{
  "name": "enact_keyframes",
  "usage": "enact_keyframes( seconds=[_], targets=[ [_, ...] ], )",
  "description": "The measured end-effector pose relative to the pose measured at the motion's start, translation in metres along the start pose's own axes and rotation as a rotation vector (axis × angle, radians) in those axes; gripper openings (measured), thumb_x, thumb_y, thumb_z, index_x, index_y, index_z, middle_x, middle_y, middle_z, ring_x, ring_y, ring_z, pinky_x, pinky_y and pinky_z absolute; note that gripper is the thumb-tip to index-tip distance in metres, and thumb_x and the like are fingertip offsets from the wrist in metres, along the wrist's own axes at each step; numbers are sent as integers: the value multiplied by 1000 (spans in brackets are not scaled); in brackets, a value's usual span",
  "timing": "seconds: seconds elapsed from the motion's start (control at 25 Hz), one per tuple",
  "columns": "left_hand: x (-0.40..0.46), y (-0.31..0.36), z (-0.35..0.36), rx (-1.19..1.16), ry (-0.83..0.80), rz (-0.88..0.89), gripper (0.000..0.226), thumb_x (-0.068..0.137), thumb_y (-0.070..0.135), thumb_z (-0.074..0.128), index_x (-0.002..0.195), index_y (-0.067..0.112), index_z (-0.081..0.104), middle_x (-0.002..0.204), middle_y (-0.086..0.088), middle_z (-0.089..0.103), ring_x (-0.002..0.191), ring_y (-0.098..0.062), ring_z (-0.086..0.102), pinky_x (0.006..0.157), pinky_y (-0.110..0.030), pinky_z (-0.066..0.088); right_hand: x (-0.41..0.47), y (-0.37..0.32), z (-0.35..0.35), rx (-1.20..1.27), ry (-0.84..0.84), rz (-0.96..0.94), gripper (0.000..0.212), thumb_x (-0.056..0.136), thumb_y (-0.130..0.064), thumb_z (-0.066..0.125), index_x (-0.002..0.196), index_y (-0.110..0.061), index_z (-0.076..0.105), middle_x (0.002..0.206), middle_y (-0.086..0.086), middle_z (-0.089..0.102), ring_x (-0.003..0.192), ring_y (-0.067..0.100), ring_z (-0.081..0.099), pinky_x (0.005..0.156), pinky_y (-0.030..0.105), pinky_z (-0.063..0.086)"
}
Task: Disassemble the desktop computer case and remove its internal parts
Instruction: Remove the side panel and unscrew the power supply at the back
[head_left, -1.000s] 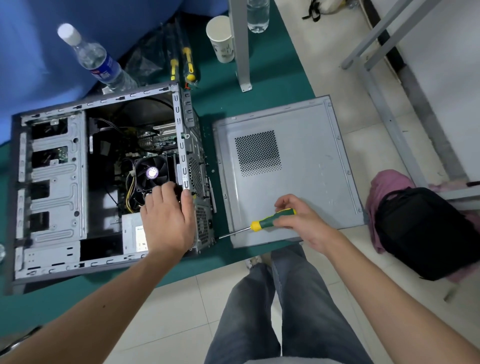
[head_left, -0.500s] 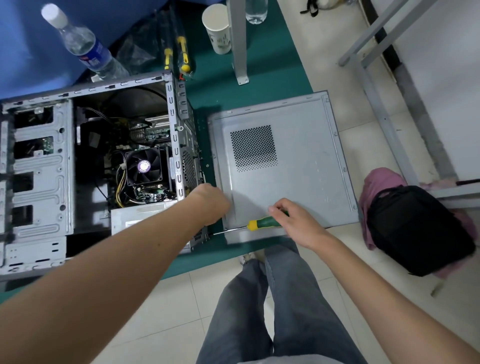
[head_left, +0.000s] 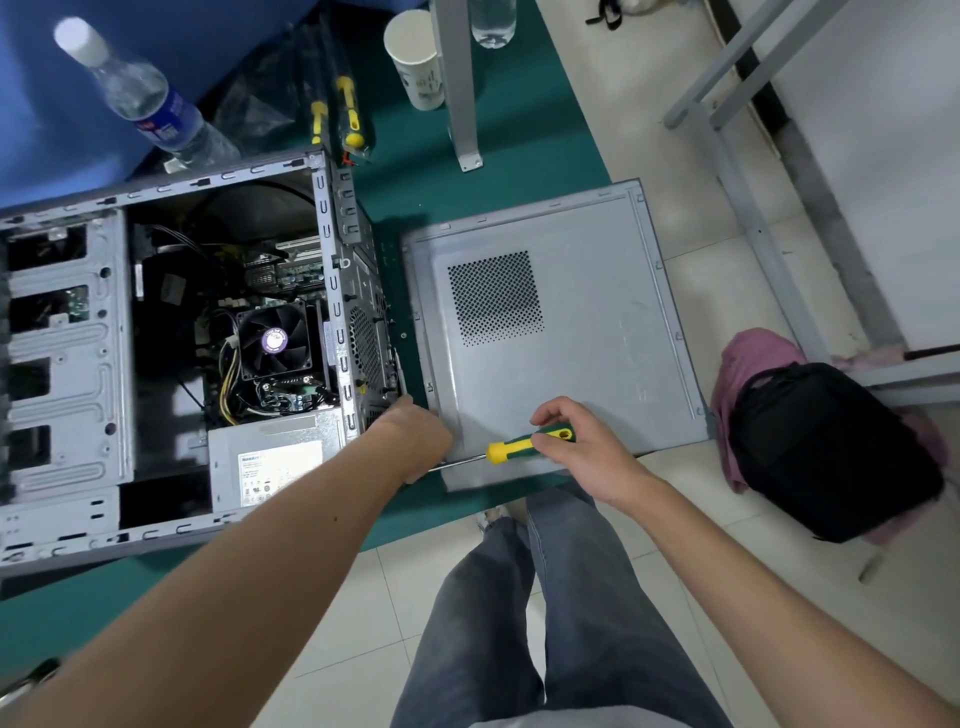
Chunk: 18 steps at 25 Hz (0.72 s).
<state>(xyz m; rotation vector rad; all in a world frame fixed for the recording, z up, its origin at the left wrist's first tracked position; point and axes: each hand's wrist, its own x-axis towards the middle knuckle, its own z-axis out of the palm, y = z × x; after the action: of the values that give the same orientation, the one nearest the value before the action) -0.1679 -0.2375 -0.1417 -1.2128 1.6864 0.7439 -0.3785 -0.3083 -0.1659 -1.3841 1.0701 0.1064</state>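
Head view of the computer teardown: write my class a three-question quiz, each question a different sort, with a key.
1. True or false: the side panel is still fitted to the computer case.
2. Which hand holds the screwdriver? A left hand; B right hand.
3. Fill in: the fan sits inside the ____.

Key: 1 false, it lies flat beside the case; 2 B; 3 computer case.

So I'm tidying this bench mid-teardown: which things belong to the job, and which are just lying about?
Job: computer case, side panel, screwdriver in right hand, left hand.
Lying about: water bottle, paper cup, black bag.
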Motion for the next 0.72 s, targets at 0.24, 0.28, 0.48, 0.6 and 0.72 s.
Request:
enact_keyframes(
  seconds=[0.24,0.28,0.48,0.6,0.72],
  targets=[
    [-5,0,-14,1,261,-92,28,94,7,54,121,4,57,117,-11,57,102,-23,58,82,-34,42,-25,9,-36,155,88,39,9,93,-12,63,95,-21,65,100,-1,60,92,14,61,76,28,55],
    [-7,0,-17,-7,305,-124,30,93,7,55,122,3,57,116,-11,57,100,-23,58,81,-32,43,-29,9,-41,204,102,65,9,94,-11,62,93,-19,66,96,0,60,85,13,61,72,29,56],
    [-22,-7,-20,-265,433,-249,35,91,-3,54,125,1,56,121,-14,55,100,-25,59,86,-34,51,-34,0,-48,419,136,152,15,99,-13,55,104,-11,68,83,8,59,59,18,58,60,33,56],
    [-35,-8,-29,-916,632,-299,16,99,20,55,106,7,63,106,-7,63,80,-14,61,70,-27,46,-37,-14,-37,820,-134,261,25,88,-10,68,110,0,67,82,14,61,72,25,64,71,38,58],
    [-50,-6,-26,-1627,588,-284,27,94,33,64,86,7,65,69,1,66,45,3,54,55,-21,41,-31,-40,-8,780,-254,249,28,71,1,72,97,-3,64,77,14,58,70,25,61,71,38,54]
  ],
)
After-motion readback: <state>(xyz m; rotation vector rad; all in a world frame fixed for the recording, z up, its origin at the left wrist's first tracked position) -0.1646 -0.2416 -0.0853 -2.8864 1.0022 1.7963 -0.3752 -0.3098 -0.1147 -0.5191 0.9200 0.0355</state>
